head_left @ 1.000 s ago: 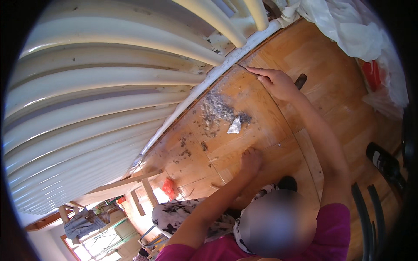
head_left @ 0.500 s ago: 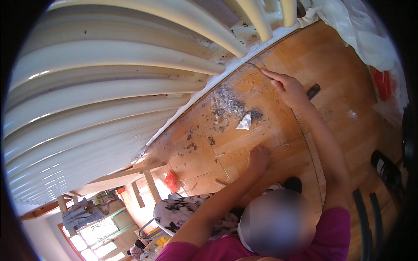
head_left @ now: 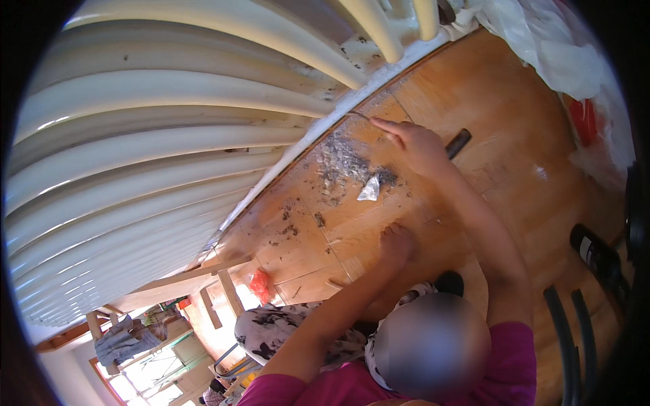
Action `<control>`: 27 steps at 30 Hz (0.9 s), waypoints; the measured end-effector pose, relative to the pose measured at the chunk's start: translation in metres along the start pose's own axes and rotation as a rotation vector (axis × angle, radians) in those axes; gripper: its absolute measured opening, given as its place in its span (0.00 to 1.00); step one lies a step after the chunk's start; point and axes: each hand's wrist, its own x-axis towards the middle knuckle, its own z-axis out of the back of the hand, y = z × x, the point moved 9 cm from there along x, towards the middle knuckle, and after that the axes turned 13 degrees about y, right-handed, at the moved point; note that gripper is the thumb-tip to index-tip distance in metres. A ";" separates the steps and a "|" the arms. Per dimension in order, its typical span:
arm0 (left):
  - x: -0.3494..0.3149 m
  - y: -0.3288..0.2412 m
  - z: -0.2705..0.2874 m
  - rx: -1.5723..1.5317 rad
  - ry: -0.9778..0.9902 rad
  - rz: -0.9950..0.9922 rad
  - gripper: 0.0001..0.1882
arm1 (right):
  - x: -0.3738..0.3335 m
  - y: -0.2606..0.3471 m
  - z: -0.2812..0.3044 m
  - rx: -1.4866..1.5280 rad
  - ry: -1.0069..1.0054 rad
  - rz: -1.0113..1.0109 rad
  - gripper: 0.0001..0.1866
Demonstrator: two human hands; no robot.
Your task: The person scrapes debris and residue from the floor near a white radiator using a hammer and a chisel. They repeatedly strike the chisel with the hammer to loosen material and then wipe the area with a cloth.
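Observation:
My right hand (head_left: 421, 150) is closed around a slim tool, its dark handle (head_left: 458, 143) sticking out behind the fist. The tool's thin, bent tip (head_left: 359, 115) reaches the seam between the wooden floor (head_left: 467, 88) and a whitish strip (head_left: 379, 80) under the radiator (head_left: 203, 139). Left of that hand lies a heap of grey flaky debris (head_left: 342, 160). A crumpled white scrap (head_left: 369, 189) sits at the heap's near edge. Nearer to me, my left hand (head_left: 397, 243) rests on the floor as a fist, with nothing showing in it.
Thick cream radiator tubes fill the upper left. White plastic sheeting (head_left: 542, 47) lies at the far right, with something red (head_left: 583, 122) under it. A dark bottle (head_left: 599, 260) and black strips (head_left: 562, 338) are at the right. A red bag (head_left: 258, 285) lies by wooden boards (head_left: 230, 291).
My right hand and the tool have moved left along the seam, closer to the debris heap. My left fist stays on the floor. The whole view has shifted slightly.

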 end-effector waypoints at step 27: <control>-0.004 -0.007 0.009 -0.003 0.168 -0.100 0.28 | -0.027 -0.112 0.116 -0.267 -0.118 -0.092 0.20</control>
